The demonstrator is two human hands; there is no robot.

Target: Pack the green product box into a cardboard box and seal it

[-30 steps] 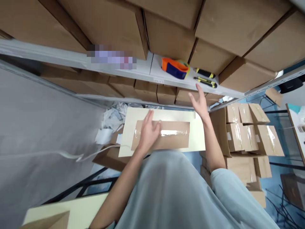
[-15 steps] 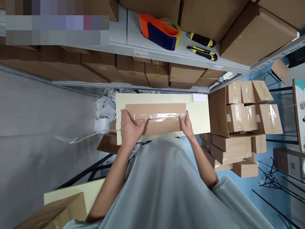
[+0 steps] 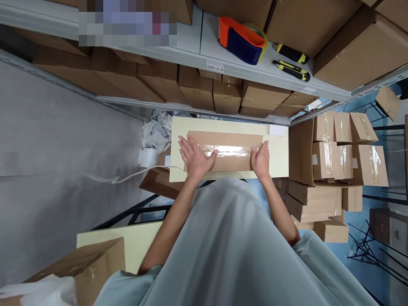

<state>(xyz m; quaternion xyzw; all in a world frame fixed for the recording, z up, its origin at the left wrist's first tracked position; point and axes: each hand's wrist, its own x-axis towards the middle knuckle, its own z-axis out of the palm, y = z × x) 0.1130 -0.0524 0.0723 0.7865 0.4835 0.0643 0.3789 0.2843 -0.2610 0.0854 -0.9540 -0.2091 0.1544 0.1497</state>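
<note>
Left hand [image 3: 197, 161] spread, right hand [image 3: 261, 162] thumb apart, both on taped carton [image 3: 230, 142]. Bare table [image 3: 278, 156] strip at three o'clock; shelf [image 3: 208, 34] bars twelve; stacked boxes [image 3: 325, 163] crowd three-o'clock edge.

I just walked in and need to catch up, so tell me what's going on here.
A person has both hands on a long cardboard box: the left hand spread over its left end, the right hand at its right end. The box lies on a pale yellow tabletop, clear tape running along its top. An orange and navy tape dispenser and two utility knives lie unheld on the shelf above.
</note>
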